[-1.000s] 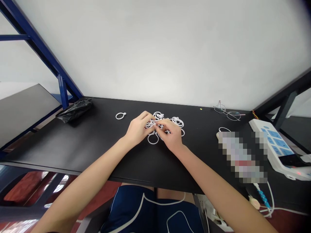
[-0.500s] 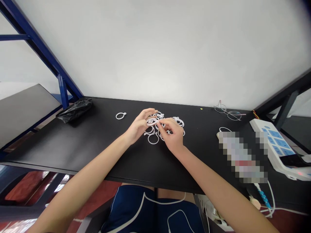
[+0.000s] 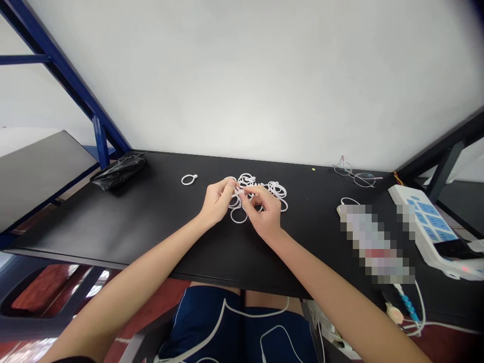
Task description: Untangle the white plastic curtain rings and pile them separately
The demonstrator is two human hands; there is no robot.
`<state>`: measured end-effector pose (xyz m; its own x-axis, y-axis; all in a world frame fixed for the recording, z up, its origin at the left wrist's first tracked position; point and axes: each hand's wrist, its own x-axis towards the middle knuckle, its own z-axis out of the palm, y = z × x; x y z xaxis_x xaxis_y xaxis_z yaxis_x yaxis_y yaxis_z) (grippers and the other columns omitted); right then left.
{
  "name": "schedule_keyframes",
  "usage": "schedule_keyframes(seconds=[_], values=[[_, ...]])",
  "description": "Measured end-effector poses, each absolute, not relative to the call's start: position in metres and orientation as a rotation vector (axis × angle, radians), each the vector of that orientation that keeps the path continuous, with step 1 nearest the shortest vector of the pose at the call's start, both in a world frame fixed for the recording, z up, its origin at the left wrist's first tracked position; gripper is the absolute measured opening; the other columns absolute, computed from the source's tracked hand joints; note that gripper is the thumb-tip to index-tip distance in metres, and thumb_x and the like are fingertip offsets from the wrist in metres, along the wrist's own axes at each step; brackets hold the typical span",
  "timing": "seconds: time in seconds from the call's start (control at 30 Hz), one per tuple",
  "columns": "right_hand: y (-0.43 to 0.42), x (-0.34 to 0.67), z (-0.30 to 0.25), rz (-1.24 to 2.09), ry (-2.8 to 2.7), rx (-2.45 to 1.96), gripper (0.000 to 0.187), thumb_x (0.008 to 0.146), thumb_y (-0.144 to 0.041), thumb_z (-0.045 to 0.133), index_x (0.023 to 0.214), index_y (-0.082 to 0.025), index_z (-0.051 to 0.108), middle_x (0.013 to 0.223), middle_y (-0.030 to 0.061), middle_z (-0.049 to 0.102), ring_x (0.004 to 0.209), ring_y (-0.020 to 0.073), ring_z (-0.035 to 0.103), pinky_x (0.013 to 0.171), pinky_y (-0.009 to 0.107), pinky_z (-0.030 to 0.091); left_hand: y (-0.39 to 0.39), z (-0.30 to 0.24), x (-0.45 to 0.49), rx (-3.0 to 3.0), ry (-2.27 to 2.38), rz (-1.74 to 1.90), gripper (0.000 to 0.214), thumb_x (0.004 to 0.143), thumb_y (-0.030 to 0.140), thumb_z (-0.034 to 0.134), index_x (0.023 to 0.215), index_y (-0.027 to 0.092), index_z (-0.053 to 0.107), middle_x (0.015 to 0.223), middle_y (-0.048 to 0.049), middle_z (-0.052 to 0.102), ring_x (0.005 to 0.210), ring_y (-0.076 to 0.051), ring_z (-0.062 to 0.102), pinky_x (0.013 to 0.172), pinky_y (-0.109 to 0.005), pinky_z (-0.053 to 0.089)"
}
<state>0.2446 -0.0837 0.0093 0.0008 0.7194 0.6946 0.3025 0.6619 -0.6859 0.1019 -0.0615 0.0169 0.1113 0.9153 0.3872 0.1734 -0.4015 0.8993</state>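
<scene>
A heap of white plastic rings (image 3: 273,189) lies on the black table (image 3: 151,222). My left hand (image 3: 216,200) and my right hand (image 3: 262,210) meet just in front of the heap, and both pinch one white ring (image 3: 237,192) between their fingertips, lifted a little off the table. Another loose ring (image 3: 239,216) lies flat below the hands. A single white ring with a small tab (image 3: 188,179) lies apart to the left.
A crumpled black bag (image 3: 118,170) sits at the table's far left. Glasses (image 3: 355,174) lie at the back right. A white and blue power strip (image 3: 431,229) with cables and a blurred-out object (image 3: 374,242) fill the right side. A blue steel frame (image 3: 75,96) rises on the left.
My left hand's fingers, spread half a second ago, have closed onto the ring. Both hands have drawn slightly toward me with the ring between them.
</scene>
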Motion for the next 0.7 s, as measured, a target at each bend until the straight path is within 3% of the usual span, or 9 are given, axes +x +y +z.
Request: schedule_keyframes(seconds=[0.2, 0.4, 0.7], values=[[-0.0856, 0.2466, 0.0078, 0.496, -1.692, -0.879, 0.019, 0.094, -0.028, 0.049, 0.080, -0.019, 0.058, 0.059, -0.0031, 0.055, 0.045, 0.0091, 0.048, 0.048, 0.024, 0.041, -0.0645, 0.0183, 0.1032, 1.701, 1.088, 1.352, 0.043, 0.092, 0.047, 0.045, 0.067, 0.016, 0.059, 0.047, 0.0046, 0.036, 0.045, -0.009, 0.034, 0.048, -0.024, 0.030], [-0.0866, 0.2478, 0.0108, 0.401, -1.800, -0.784, 0.011, 0.092, -0.025, 0.053, 0.082, -0.020, 0.056, 0.063, -0.0036, 0.057, 0.047, 0.0084, 0.048, 0.053, 0.023, 0.041, -0.0626, 0.0195, 0.1046, 1.511, 1.018, 1.391, 0.053, 0.089, 0.056, 0.045, 0.057, 0.016, 0.057, 0.043, 0.0050, 0.029, 0.042, -0.008, 0.028, 0.047, -0.026, 0.029], [-0.0851, 0.2510, 0.0078, 0.290, -1.975, -0.811, 0.028, 0.098, -0.027, 0.042, 0.070, -0.021, 0.044, 0.053, -0.0055, 0.044, 0.045, 0.0086, 0.040, 0.047, 0.022, 0.030, -0.0617, 0.0240, 0.1060, 1.397, 0.975, 1.317, 0.053, 0.085, 0.055, 0.048, 0.050, 0.016, 0.054, 0.036, 0.0051, 0.030, 0.036, -0.008, 0.034, 0.045, -0.026, 0.031]])
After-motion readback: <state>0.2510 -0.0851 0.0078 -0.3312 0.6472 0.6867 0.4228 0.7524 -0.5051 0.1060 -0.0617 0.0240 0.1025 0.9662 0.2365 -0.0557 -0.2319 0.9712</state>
